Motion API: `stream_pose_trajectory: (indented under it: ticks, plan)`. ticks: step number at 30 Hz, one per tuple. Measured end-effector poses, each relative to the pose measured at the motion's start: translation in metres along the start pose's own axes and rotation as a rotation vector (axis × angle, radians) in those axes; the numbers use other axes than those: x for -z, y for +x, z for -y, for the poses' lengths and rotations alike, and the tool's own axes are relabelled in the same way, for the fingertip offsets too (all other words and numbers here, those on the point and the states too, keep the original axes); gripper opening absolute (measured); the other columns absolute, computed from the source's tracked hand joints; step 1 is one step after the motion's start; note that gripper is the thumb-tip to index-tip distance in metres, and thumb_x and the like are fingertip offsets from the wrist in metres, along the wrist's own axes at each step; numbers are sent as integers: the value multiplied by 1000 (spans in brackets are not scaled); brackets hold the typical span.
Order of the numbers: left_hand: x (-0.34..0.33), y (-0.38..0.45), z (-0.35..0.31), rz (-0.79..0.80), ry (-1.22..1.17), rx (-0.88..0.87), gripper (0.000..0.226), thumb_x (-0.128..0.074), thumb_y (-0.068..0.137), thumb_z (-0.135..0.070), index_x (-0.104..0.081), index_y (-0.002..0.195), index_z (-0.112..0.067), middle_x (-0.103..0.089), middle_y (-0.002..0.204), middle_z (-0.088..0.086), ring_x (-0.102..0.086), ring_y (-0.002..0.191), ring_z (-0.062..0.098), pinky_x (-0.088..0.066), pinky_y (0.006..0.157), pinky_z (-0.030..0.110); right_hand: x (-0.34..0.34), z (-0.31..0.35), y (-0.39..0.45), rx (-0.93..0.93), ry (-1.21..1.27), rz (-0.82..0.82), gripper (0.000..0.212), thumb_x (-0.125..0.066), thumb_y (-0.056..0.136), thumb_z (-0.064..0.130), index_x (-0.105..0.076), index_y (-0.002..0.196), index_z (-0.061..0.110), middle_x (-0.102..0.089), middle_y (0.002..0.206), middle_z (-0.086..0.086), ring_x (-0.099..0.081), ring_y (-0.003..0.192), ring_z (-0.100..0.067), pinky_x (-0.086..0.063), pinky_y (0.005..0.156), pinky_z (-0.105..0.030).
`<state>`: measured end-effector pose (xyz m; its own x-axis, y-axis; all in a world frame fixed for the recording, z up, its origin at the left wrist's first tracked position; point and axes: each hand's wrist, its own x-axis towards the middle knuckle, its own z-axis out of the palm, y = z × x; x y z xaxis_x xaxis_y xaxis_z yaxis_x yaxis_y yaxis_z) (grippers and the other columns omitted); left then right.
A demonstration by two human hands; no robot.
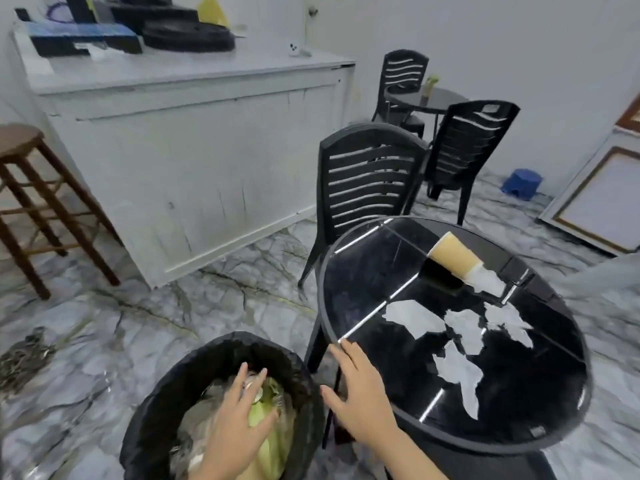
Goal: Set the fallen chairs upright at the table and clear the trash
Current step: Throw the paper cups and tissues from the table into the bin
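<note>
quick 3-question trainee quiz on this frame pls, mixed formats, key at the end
1. True or false: the paper cup stands upright on the round black table.
2. Multiple choice: where is the left hand? A) on the wooden stool B) over the black-lined trash bin, on a green piece of trash C) on the chair back
3. Fill in: the right hand sits at the table's ____ with fingers spread and no grip on anything.

Key: 1 false, it lies on its side, beside torn paper scraps. 2 B. 3 edge.
</note>
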<state>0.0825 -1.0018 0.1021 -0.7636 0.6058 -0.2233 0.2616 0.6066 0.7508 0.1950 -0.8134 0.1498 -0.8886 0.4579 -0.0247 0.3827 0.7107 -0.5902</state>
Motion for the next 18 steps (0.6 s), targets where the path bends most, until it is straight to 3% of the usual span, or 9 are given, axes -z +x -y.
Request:
stream_pose_trajectory:
  ticks: [2, 6, 10, 12, 15, 18]
  plan:
    - [-10, 17, -25, 46, 6, -59, 61, -52, 63, -67, -20, 115, -67, -1, 145, -27, -24, 138, 12, -30, 109, 36, 20, -20, -5, -63, 34, -89, 62, -52, 86, 44, -24, 141, 34, -15, 152, 14, -5, 140, -4, -11, 114, -30]
    - [-35, 52, -81, 159, 59, -214, 65, -58, 79, -54, -16, 130, -57, -2, 148, -22, -13, 142, 10, -22, 112, 31, 58, -64, -12, -237, 75, -259, 64, -58, 85, 39, -28, 140, 31, -20, 150, 13, -12, 141, -7, -16, 114, -30]
    - [-65, 83, -136, 208, 153, -378, 73, -35, 65, -70, -16, 133, -53, 0, 148, -21, -14, 137, 3, -21, 113, 31, 92, -107, -19, -370, 45, -361, 66, -60, 83, 38, -30, 140, 24, -26, 151, 5, -20, 139, -10, -19, 111, -27]
    - [-86, 103, -154, 236, 210, -408, 75, -32, 65, -69, -19, 137, -51, -3, 153, -17, -13, 141, 9, -20, 116, 38, 99, -123, -23, -394, 60, -365, 69, -60, 82, 42, -29, 141, 22, -27, 150, 6, -20, 135, -4, -16, 109, -20]
    - [-118, 132, -175, 277, 338, -466, 72, -37, 74, -64, -20, 141, -44, -2, 156, -14, -11, 144, 13, -18, 117, 42, 98, -142, -25, -375, 66, -305, 85, -46, 73, 69, -23, 143, 26, -17, 148, 16, -7, 130, 8, -9, 104, -8]
    - [-145, 151, -193, 270, 454, -512, 65, -44, 88, -52, -15, 144, -38, 5, 157, -9, -2, 145, 17, -11, 117, 45, 92, -158, -23, -367, 54, -268, 84, -37, 71, 65, -20, 143, 27, -6, 144, 24, -3, 132, 10, -7, 106, -7]
